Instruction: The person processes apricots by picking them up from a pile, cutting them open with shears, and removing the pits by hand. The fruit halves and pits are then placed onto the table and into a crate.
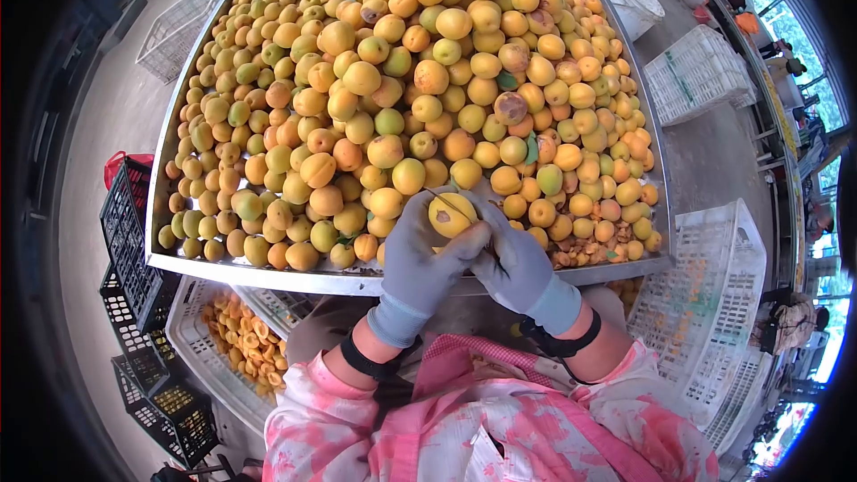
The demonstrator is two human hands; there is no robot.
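Observation:
A yellow apricot (453,214) with a brown blemish is held at the near edge of a heaped metal tray (357,284). My left hand (418,254), in a grey glove, is closed around its left side, the thumb reaching across below. My right hand (518,263), gloved too, is closed at its right side, with fingers against the fruit and its thumb close to the left one. A thin dark line, like a wire or stem, crosses the apricot's upper left. Loose apricots (384,152) pile up just beyond both hands.
Below the tray at left, a white crate (192,317) holds halved apricots (245,335). Black crates (134,232) stand farther left. A white crate (701,295) leans at right, with stacked white crates (696,76) and a white bucket (636,4) behind. Apricot scraps (580,253) lie near the tray's right front.

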